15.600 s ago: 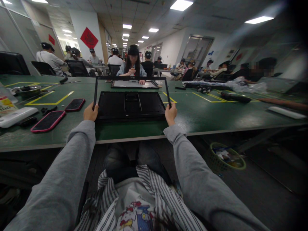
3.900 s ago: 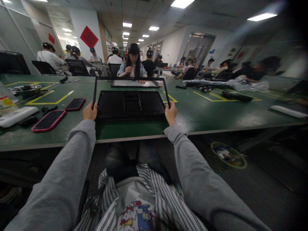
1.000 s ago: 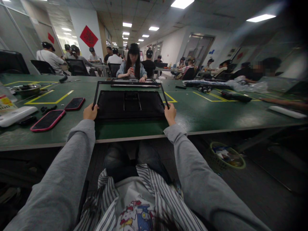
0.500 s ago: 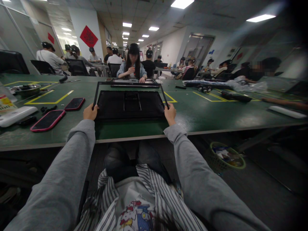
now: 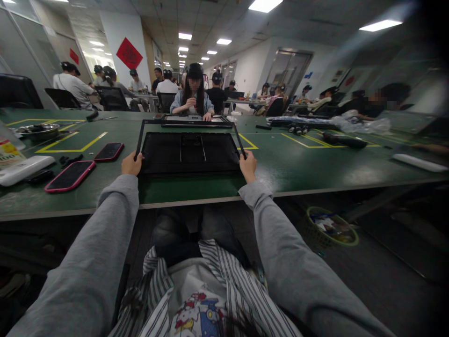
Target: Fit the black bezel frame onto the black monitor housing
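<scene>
A thin black rectangular frame [image 5: 189,123], like a monitor bezel, is held tilted up over the green table. My left hand [image 5: 132,164] is closed on its left side bar, near the lower end. On the opposite side bar, my right hand [image 5: 248,165] is closed at about the same height. Through the frame's opening shows a wide black panel [image 5: 161,152] lying on the table, with a recessed bracket-like part [image 5: 192,147] in its middle. Whether the frame's lower edge touches the panel cannot be made out.
Left of my hands lie two pink-edged phones [image 5: 70,176] [image 5: 109,151], a white device [image 5: 26,169] and a metal bowl [image 5: 39,131]. A co-worker [image 5: 193,99] sits opposite. A dark tool [image 5: 343,140] and plastic wrap [image 5: 365,122] lie right. A green basket [image 5: 321,232] stands below.
Both my hands and the black frame have stayed in place. At the far right, another person's forearm has drawn back toward the picture's edge.
</scene>
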`<action>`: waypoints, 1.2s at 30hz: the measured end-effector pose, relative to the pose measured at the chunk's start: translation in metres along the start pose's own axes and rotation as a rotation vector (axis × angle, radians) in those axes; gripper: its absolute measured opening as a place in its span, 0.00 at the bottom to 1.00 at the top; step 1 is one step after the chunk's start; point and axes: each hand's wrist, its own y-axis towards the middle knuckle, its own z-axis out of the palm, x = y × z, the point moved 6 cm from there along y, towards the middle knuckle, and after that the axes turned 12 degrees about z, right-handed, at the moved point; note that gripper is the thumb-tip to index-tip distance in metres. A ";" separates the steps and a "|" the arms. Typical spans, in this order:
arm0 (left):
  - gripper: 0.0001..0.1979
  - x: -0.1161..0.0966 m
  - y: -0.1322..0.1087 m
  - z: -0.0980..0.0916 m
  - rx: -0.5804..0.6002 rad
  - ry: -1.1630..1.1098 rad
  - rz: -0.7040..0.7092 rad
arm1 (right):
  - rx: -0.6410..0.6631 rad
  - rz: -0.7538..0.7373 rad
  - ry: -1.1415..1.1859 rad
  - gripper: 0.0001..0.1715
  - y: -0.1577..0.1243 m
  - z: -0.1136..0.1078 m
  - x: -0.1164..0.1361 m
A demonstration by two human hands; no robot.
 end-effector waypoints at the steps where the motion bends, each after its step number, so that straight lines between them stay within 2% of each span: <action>1: 0.19 0.000 0.000 0.000 0.000 0.000 0.001 | 0.002 0.001 -0.002 0.25 0.000 0.000 0.000; 36: 0.19 -0.002 -0.001 0.000 0.019 0.002 -0.012 | 0.024 0.027 -0.021 0.26 -0.004 -0.003 0.004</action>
